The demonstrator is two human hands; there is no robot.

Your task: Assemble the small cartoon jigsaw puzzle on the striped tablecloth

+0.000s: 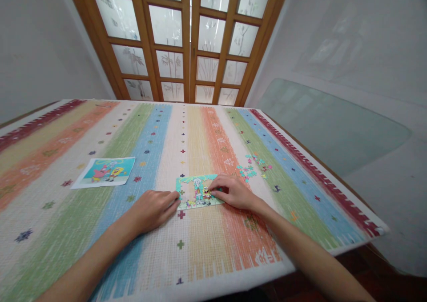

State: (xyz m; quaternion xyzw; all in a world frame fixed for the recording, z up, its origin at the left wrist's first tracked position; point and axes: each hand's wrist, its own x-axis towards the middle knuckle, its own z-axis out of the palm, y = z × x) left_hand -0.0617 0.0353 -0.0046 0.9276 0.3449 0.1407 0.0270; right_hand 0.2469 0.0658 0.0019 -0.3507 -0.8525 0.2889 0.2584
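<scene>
A partly assembled jigsaw puzzle (199, 194) with cartoon figures lies flat on the striped tablecloth in front of me. Bare cloth shows through a gap in its left half. My left hand (156, 209) rests at the puzzle's left edge, fingers together and fingertips touching the border. Over the right part of the puzzle is my right hand (233, 191), its thumb and fingers pinched close to the yellow figure. Whatever sits in that pinch is too small and covered to make out. Loose jigsaw pieces (248, 172) lie scattered just beyond my right hand.
A printed picture sheet (106, 172) with the same kind of cartoon figures lies to the left. The striped tablecloth (207, 244) covers the large table. Behind it stand wooden doors (187, 39) with frosted panes. A pale green panel (330, 119) is against the right wall.
</scene>
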